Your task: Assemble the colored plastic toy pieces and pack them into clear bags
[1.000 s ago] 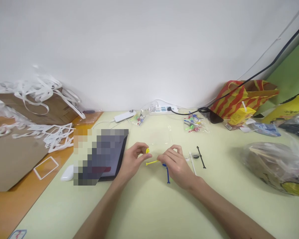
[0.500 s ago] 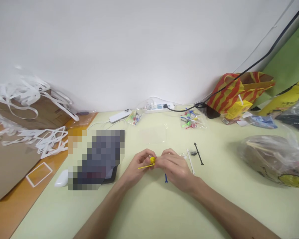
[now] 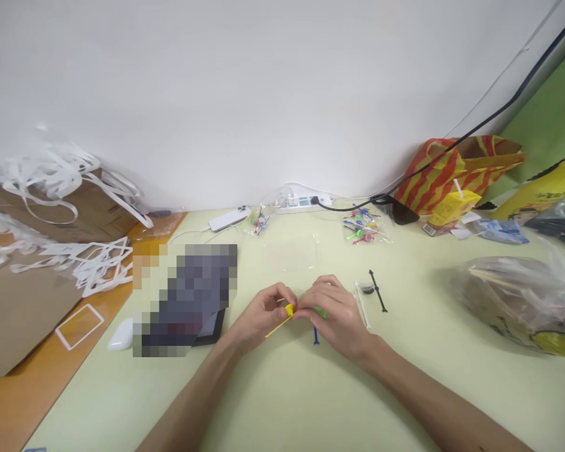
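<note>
Between the fingertips of my left hand (image 3: 263, 315) is a small yellow plastic piece (image 3: 289, 310) with a thin stick slanting down to the left. My right hand (image 3: 332, 309) is closed, its thumb and fingertips meeting at the right side of the same piece. A bit of green plastic (image 3: 320, 311) shows under the right fingers; I cannot tell if it is held or lying on the table. Below the right hand a blue stick (image 3: 316, 336) pokes out, partly hidden. Just right of that hand lie a white stick (image 3: 363, 306), a dark round piece (image 3: 368, 290) and a black stick (image 3: 378, 291).
Clear bags of coloured plastic parts (image 3: 365, 226) lie near the power strip (image 3: 304, 201). A flat clear plastic sheet (image 3: 289, 253) is beyond my hands. At left are a blurred-out dark device (image 3: 202, 285) and a white case (image 3: 121, 334); at right, a plastic-wrapped package (image 3: 513, 307).
The yellow piece has turned in my fingers, its stick now sloping more steeply downward. Green plastic has come into sight under the right hand. The view has shifted slightly.
</note>
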The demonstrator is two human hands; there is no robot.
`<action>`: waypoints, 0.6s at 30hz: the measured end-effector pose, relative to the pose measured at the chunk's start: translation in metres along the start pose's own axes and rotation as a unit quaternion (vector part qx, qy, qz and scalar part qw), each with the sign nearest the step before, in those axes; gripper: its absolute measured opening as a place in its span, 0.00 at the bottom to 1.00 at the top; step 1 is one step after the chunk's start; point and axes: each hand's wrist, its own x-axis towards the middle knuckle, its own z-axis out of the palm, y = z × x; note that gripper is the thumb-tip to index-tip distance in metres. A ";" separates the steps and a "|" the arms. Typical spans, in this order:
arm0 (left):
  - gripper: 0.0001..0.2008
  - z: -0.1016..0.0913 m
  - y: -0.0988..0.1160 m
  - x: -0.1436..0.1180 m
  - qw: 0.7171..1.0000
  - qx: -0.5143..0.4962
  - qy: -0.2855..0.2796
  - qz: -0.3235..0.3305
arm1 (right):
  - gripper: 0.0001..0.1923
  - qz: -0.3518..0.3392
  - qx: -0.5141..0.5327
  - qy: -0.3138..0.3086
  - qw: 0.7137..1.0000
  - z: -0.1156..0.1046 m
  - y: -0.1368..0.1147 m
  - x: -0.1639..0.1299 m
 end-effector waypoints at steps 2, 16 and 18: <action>0.24 0.000 -0.001 0.000 1.000 -0.003 0.000 -0.001 | 0.04 0.009 -0.002 -0.002 1.000 -0.002 0.000 0.001; 0.19 -0.006 -0.004 -0.003 1.000 0.007 -0.003 -0.017 | 0.03 -0.016 -0.059 -0.026 0.998 -0.003 0.004 -0.007; 0.18 -0.007 -0.003 -0.003 1.000 0.014 -0.006 -0.015 | 0.04 -0.026 -0.062 -0.025 0.997 -0.002 0.004 -0.008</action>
